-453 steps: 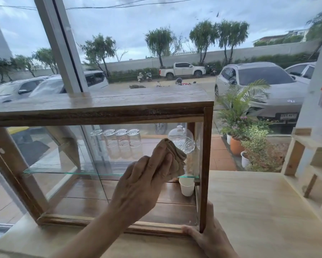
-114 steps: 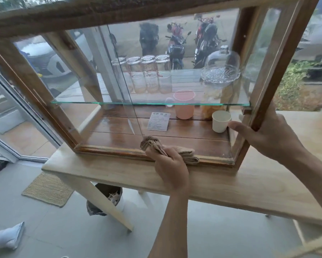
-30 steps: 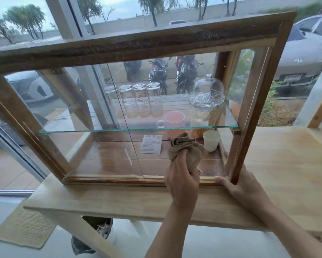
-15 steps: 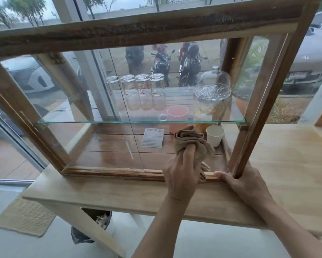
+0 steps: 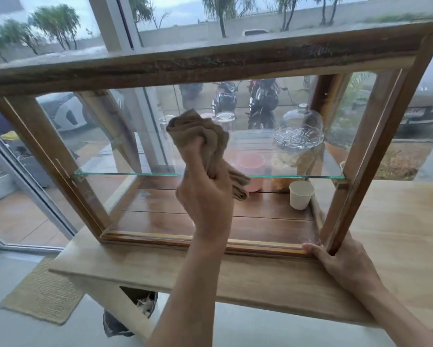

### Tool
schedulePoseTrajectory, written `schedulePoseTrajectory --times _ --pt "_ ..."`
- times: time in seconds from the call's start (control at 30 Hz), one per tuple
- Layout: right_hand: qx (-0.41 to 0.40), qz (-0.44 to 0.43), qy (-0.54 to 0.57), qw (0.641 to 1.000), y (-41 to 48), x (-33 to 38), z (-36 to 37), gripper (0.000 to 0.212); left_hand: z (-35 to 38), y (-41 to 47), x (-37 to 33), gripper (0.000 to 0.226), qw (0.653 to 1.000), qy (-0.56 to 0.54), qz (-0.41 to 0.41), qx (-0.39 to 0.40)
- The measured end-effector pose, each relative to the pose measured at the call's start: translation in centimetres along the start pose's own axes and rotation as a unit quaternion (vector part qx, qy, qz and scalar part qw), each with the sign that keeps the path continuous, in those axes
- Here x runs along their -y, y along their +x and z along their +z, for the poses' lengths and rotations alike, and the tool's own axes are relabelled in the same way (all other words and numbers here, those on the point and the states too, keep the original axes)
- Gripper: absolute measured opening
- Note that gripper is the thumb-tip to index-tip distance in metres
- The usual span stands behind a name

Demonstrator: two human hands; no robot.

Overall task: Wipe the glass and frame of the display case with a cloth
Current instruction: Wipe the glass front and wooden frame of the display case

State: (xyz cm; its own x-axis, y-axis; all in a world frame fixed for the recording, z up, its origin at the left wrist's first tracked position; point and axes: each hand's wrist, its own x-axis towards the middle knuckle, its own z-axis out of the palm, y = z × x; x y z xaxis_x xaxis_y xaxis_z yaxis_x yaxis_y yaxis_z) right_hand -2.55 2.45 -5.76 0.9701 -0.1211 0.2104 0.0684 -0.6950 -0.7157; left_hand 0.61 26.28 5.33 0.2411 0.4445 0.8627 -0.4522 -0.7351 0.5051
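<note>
A pale wooden desk point(image 5: 398, 221) stands by the window and carries the wood-framed display case point(image 5: 210, 63), which sits near its front edge and toward its left end. The desk's bare top stretches away to the right of the case. Below, on the grey floor point(image 5: 35, 329), a woven mat point(image 5: 41, 295) lies beside the desk's slanted leg point(image 5: 118, 309).
</note>
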Motion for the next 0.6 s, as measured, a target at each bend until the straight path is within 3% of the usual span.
schedulePoseTrajectory --times 0.1,0.17,0.3,0.37,0.43,0.5,0.6 --pt "-0.003 0.012 0.005 1.000 -0.3 0.4 -0.1 0.067 -1.0 -4.8 0.0 0.033 0.992 -0.026 -0.011 0.125" --pt "-0.002 0.022 0.013 1.000 -0.5 0.6 0.0 0.070 -1.9 -7.4 -0.1 0.032 0.984 -0.056 -0.037 0.164" --pt "-0.029 0.028 0.031 0.999 -1.5 1.5 0.0 0.054 -5.5 -6.3 2.1 0.031 0.981 -0.137 -0.108 0.087" --pt "-0.118 0.023 0.016 0.993 -2.6 1.2 0.1 0.044 -7.0 -4.8 3.9 0.030 0.984 -0.133 -0.112 0.039" --pt "-0.261 -0.012 -0.011 0.965 -3.7 0.6 0.0 0.041 -8.1 -3.2 5.6 0.026 0.986 -0.125 -0.107 0.010" --pt "-0.342 -0.056 -0.021 0.938 -5.1 0.1 0.1 0.045 -9.0 -2.1 6.7 0.025 0.990 -0.110 -0.087 0.013" --pt "-0.302 -0.150 -0.007 0.941 -6.4 2.1 2.0 0.040 -10.0 -1.3 8.0 0.022 0.996 -0.065 -0.041 0.054"
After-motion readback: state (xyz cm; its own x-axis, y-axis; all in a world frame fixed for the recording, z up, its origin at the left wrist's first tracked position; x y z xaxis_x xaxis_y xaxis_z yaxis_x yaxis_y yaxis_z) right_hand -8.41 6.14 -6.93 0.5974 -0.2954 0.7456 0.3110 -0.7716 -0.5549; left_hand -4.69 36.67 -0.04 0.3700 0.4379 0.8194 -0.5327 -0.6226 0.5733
